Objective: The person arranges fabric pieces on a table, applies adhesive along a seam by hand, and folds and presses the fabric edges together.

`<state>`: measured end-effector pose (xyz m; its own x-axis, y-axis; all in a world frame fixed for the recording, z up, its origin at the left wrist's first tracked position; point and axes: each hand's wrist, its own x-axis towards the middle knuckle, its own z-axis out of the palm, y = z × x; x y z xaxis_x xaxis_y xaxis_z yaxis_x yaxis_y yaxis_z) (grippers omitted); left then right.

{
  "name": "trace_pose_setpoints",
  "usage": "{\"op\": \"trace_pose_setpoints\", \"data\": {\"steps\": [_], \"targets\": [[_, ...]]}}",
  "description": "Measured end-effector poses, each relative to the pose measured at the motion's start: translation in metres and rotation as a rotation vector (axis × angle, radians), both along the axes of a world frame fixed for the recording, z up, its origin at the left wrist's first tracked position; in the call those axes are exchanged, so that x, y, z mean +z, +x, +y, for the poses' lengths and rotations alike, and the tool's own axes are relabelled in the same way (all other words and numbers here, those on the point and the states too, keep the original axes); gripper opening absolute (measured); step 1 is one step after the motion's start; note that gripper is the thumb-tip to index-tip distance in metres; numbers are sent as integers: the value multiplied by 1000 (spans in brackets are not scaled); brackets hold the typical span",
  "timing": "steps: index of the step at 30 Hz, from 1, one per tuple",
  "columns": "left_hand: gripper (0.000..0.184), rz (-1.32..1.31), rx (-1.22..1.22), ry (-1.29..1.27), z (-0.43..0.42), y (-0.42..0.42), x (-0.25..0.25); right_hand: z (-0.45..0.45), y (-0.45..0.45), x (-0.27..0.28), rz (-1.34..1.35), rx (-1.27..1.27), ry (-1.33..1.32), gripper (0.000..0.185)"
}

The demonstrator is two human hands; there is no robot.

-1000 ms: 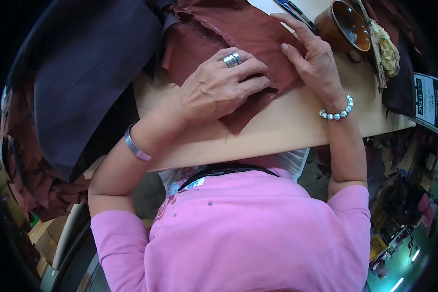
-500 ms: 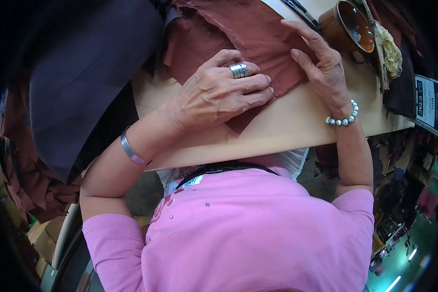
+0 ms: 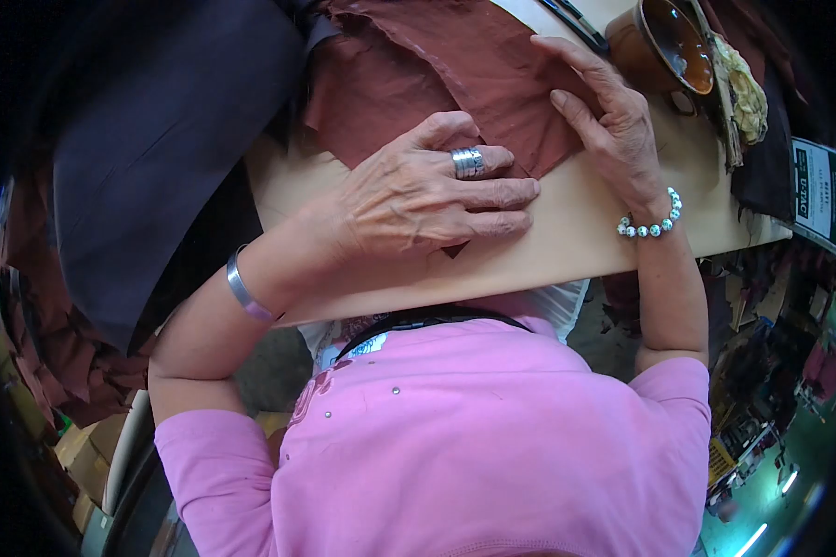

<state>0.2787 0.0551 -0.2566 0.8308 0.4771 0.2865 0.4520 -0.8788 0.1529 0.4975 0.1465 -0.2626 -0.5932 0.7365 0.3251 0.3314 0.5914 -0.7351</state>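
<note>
Reddish-brown sheet material (image 3: pixel 502 79) lies on the pale board (image 3: pixel 585 232), with a torn-looking seam running across it. My left hand (image 3: pixel 437 190), with rings on one finger, rests palm down over the sheet's near edge, its fingers extended to the right. A small dark corner of material shows beneath it. At the sheet's right edge is my right hand (image 3: pixel 608 121), its thumb and forefinger apart and its other fingers curled. The forefinger touches the sheet; nothing is seen gripped in either hand.
A brown glazed pot (image 3: pixel 655 51) stands at the upper right beside a stick and a crumpled yellowish cloth (image 3: pixel 743 97). Pens (image 3: pixel 576 23) lie left of the pot. Dark sheet material (image 3: pixel 176 139) covers the left side. A printed box (image 3: pixel 813 195) is far right.
My left hand has moved slightly right and towards me, flattening over the sheet's near corner, and its fingers have straightened. My right hand has shifted a little right and down.
</note>
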Motion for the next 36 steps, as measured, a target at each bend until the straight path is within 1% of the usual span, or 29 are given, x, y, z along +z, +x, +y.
{"op": "trace_pose_setpoints", "data": {"steps": [3,6,9,10,13,16,19,21,24,26,27,28,31,34,36], "targets": [[56,-52,-7,44,-1,2,-2,-1,0,1,-26,-13,8,44],[51,-148,266,26,-4,5,-5,-1,2,2,-37,-25,-60,45],[45,-36,440,148,-5,3,-10,-1,2,-1,30,-25,-46,45],[41,-43,457,141,-6,4,-8,-1,2,-1,17,-30,-34,45],[41,31,445,131,-7,5,-4,-1,3,-1,-2,-28,-3,45],[41,0,311,128,-6,2,-5,-1,3,-1,-19,-12,-1,45],[41,-79,240,48,-4,1,-3,0,1,7,-93,0,-23,47],[42,-104,308,56,-4,2,-3,4,1,14,-151,28,-25,49],[46,-155,414,39,-4,3,-5,13,-6,19,-164,15,-7,53],[50,-193,447,31,-4,3,-7,14,-18,33,-285,-10,123,54],[45,-200,443,50,-4,3,-8,13,-25,37,-345,-23,190,55],[41,-206,440,67,-4,3,-9,12,-30,34,-279,-4,200,54],[39,-210,436,98,-2,3,-11,11,-32,27,-147,-28,-14,51],[39,-207,447,94,-4,5,-13,11,-26,27,-43,-22,-37,50],[41,-204,460,67,-3,5,-13,11,-26,19,-3,-22,37,50]]}}
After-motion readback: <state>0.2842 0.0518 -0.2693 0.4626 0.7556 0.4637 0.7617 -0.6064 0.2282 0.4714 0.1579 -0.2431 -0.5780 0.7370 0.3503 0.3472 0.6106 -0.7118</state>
